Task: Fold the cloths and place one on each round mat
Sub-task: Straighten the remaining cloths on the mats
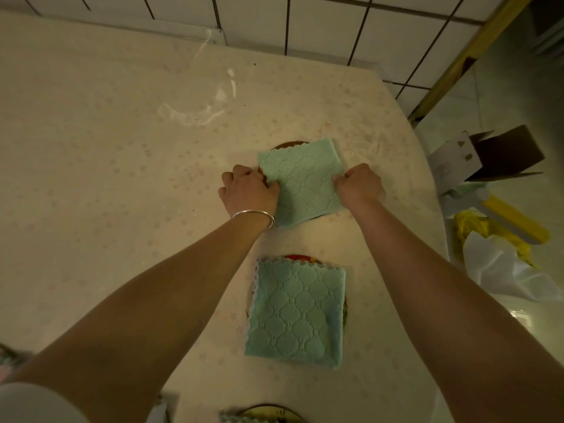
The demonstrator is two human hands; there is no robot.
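Arms outstretched; left hand (pixel 248 190) and right hand (pixel 360 184) curled, pinching opposite edges of far cloth (pixel 302 181).

The far round mat (pixel 285 145) is almost wholly covered by a folded green cloth (pixel 302 181); only a dark sliver shows at its top-left and lower edges. The near round mat (pixel 297 258) lies under a second folded green cloth (pixel 297 312), with just a red and yellow arc visible above it. The fingertips of the left hand (pixel 247 190) and right hand (pixel 360 183) are curled out of sight, so each grip on the far cloth's edge is hidden. A third mat (pixel 265 413) is cut off by the bottom edge. A patterned object (pixel 10 357) at the left edge is too blurred to identify.
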